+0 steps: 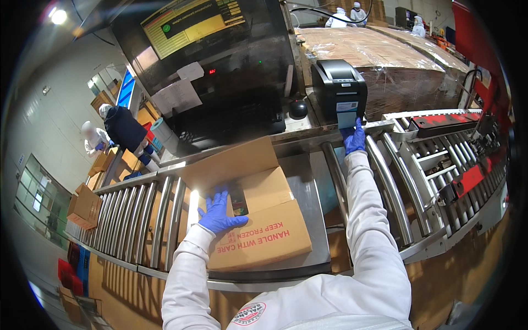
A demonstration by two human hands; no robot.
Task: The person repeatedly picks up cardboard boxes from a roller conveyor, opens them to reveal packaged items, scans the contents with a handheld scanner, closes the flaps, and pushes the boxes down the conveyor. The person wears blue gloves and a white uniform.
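Observation:
A cardboard box with red print lies on a metal plate set in the roller conveyor, its flaps partly folded and a dark gap between them. My left hand, in a blue glove, rests on the box's flaps beside the gap, fingers spread. A black label printer stands beyond the conveyor, a pale label hanging from its front. My right hand, also gloved in blue, has its fingers on the lower end of this label.
Conveyor rollers run left, where a smaller carton sits. A screen, a black mouse and a paper roll stand behind. Wrapped pallets of boxes are at the back right. Red-and-black conveyor parts are at the right; two people are back left.

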